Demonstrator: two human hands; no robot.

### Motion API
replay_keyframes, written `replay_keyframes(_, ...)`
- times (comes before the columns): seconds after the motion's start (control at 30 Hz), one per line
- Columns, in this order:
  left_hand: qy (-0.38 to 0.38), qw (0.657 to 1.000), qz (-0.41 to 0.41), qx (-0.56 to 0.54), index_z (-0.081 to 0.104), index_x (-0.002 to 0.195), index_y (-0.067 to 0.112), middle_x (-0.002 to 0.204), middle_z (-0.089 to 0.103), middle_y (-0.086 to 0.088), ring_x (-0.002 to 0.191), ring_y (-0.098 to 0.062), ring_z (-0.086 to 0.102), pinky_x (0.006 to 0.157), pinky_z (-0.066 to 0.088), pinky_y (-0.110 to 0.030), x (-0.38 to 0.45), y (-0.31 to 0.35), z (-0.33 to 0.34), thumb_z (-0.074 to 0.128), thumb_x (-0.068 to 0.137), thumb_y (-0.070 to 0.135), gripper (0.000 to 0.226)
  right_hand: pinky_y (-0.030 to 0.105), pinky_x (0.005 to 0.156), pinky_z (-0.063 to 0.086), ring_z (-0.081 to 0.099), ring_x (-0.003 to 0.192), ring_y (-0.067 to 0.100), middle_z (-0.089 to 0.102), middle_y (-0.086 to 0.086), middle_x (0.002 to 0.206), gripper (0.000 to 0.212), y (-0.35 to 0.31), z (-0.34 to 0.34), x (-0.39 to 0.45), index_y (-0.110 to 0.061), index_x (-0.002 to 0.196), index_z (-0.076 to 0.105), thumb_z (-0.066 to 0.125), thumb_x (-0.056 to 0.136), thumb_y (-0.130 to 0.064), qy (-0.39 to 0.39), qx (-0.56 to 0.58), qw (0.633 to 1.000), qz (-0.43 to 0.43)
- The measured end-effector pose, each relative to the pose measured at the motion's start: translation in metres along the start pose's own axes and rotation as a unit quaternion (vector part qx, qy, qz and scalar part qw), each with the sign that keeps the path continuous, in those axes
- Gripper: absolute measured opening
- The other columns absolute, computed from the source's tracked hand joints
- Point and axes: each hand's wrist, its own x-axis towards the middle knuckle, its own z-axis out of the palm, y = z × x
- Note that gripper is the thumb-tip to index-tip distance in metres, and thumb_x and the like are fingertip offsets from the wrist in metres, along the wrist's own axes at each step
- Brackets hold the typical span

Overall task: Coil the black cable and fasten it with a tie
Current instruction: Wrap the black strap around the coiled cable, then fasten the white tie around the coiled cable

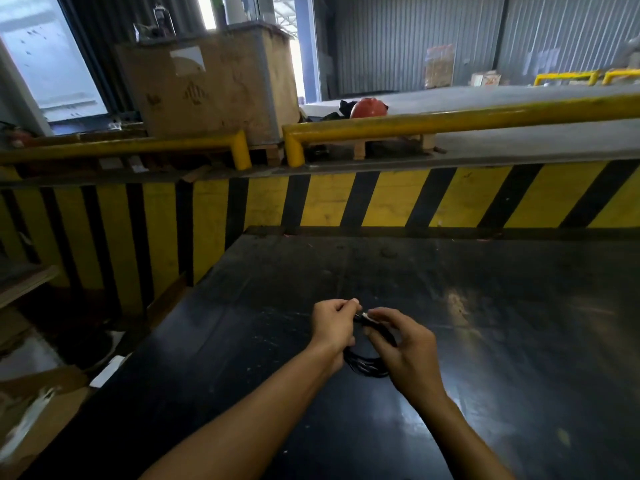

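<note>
Head view: two hands, left hand [333, 326] and right hand [405, 344], both gripping one coiled black cable [363, 363].

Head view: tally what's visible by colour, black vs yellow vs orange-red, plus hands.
Black: 2, the coiled cable and the dark table
Yellow: 2, the left rail and the right rail nearest the table; more yellow rails stand far back, uncounted
Orange-red: 1, the helmet
Hands: 2, left hand and right hand, both on the cable
Total: 7

Scuffed black table [485, 341], glossy top
</note>
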Motion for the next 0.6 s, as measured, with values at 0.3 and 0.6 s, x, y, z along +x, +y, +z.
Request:
replay_keyframes(0.3, -0.151, 0.981, -0.094, -0.08, 0.064, 0.105, 0.009, 0.093, 0.069, -0.008, 0.083, -0.02, 0.066, 0.08, 0.055, -0.041, -0.022, -0.041, -0.024, 0.071, 0.081, 0.025, 0.03, 0.011, 0.074, 0.049, 0.065, 0.084, 0.001, 0.071, -0.009, 0.085, 0.033, 0.016, 0.018, -0.022, -0.032, 0.081, 0.067, 0.067, 0.078, 0.001, 0.085, 0.073, 0.981, 0.159)
replay_keyframes(0.6, -0.114, 0.963, -0.232, -0.078, 0.057, 0.09, 0.008, 0.073, 0.057, -0.014, 0.07, -0.024, 0.057, 0.077, 0.053, -0.048, -0.03, -0.111, -0.06, 0.052, 0.084, -0.008, 0.018, 0.031, 0.085, 0.051, 0.062, 0.103, 0.012, 0.064, -0.003, 0.107, 0.026, 0.044, 0.022, -0.1, -0.02, 0.108, 0.061, 0.067, 0.085, -0.029, -0.007, 0.041, 0.928, 0.371)
